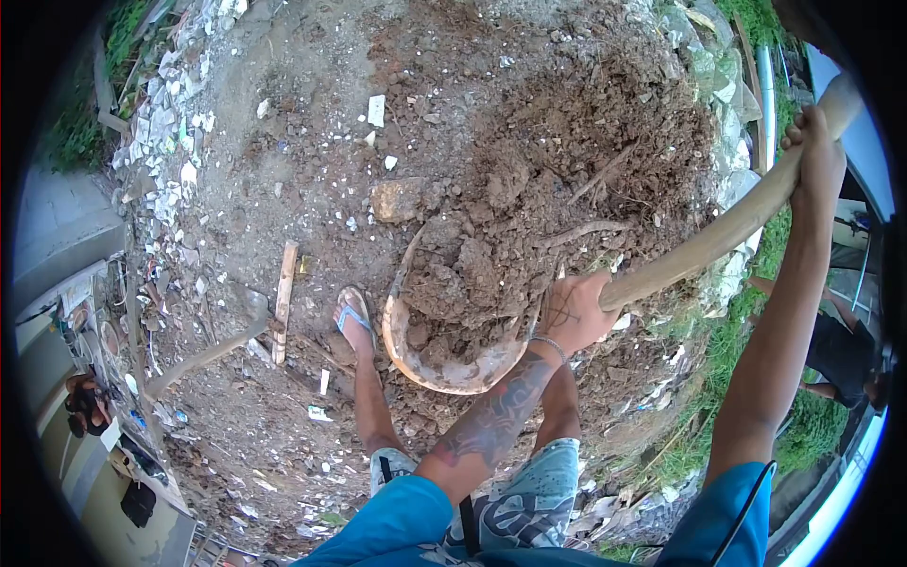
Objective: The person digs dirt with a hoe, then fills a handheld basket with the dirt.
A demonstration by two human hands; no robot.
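Observation:
My left hand (578,312), at the end of a tattooed arm, is closed round the lower visible part of a long wooden tool handle (704,249). Higher up, near the handle's far end, my right hand (814,146) wraps round it too. The handle slants up to the right; the tool's head cannot be seen past my left hand. Between my feet is a worn basin (461,380) with a whitish and orange rim, holding clumps of brown soil (453,293). My left hand is just beside the basin's right rim.
Loose dug soil (605,123) with roots lies ahead, near a stone (395,200). At left lie a wooden plank (284,302) and another long-handled tool (213,356). Rubble (175,142) lines the left side. One person (841,354) is at right, another (87,404) at far left.

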